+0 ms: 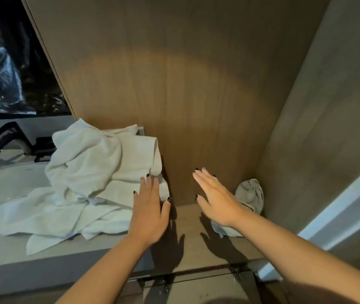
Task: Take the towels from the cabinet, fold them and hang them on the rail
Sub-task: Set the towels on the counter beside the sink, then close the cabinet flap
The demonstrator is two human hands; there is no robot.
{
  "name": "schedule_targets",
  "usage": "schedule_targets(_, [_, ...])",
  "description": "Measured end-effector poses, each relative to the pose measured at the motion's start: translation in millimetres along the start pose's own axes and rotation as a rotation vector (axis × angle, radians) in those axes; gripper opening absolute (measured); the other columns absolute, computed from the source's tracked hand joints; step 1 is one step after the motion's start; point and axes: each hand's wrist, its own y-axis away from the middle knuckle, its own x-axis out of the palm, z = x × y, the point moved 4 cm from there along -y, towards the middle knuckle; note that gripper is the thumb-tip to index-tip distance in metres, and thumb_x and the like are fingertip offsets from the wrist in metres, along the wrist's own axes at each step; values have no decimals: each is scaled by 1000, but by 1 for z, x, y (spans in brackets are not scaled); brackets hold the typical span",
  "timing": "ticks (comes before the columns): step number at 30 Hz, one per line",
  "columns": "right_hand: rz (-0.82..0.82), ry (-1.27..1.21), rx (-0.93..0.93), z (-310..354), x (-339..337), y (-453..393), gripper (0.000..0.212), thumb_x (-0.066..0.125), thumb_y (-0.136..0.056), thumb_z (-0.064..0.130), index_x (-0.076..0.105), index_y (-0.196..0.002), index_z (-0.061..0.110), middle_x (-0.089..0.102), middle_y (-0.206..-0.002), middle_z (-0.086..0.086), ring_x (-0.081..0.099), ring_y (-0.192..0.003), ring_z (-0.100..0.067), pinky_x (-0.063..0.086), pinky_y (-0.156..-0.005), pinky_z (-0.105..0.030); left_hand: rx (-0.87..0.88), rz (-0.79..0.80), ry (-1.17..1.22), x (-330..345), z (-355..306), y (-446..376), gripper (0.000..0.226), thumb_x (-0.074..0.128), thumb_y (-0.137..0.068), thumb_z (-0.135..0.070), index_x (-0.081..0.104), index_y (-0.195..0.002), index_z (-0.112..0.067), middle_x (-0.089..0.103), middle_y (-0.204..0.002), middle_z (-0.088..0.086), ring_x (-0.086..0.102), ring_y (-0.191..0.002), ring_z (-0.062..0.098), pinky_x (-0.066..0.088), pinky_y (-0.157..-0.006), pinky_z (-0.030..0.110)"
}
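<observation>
A rumpled heap of white towels [100,176] lies on the counter at the left, spilling toward the basin and leaning against the wooden cabinet panel [185,102]. My left hand [150,211] is flat with straight fingers at the heap's right edge, its fingertips over the towel. My right hand [215,197] is stretched out, fingers straight, above the cabinet shelf [187,242] and holds nothing. Behind it, in the shelf's right corner, sits a small grey cloth bundle [250,194], partly hidden by my wrist. No rail is in view.
A dark tap [12,137] and a white basin [3,183] are at the left, below a dark mirror. The cabinet's side wall [319,128] closes the right. A hinge [237,272] sits at the shelf's front edge.
</observation>
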Motion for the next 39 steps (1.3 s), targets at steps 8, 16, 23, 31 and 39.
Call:
schedule_targets(8, [44,-33,93,-59,13,84,64,41,-104,20,7,-157,14,3,-163,7,-13,-140,4,-4,-119,-21,8,152,-18,59,-40,54,69,32,-104,-42,-2,-157,-14,-11,-165,4,-20,-149,16,-3,-123,38])
schedule_targets(16, [23,-109,260,-102,100,152,60,42,-98,15,23,-155,13,16,-163,-1,6,-149,-6,12,-124,-31,56,360,-43,147,-34,106,70,31,-104,-42,-8,-156,-17,-19,-163,-1,-29,-145,14,-7,-122,36])
schedule_targets(23, [198,-105,350,-143,181,188,62,35,-105,27,2,-157,20,-6,-164,7,-10,-149,-6,2,-120,-26,99,527,-45,235,1,157,88,44,-99,-51,-18,-153,-17,-29,-158,-3,-32,-144,15,-8,-123,37])
schedule_targets(31, [219,-67,355,-234,299,211,63,35,-105,31,1,-157,19,-7,-165,3,-7,-150,-10,11,-123,-33,34,547,-31,368,54,200,84,41,-101,-47,-24,-148,-22,-28,-159,-3,-33,-144,13,-8,-123,36])
schedule_targets(39, [196,-39,303,-348,461,235,63,32,-105,40,4,-157,17,-4,-165,2,-9,-149,-7,4,-121,-28,-9,487,-30,554,140,244,78,6,-88,-64,-23,-147,-21,-24,-161,-1,-34,-142,8,-11,-119,29])
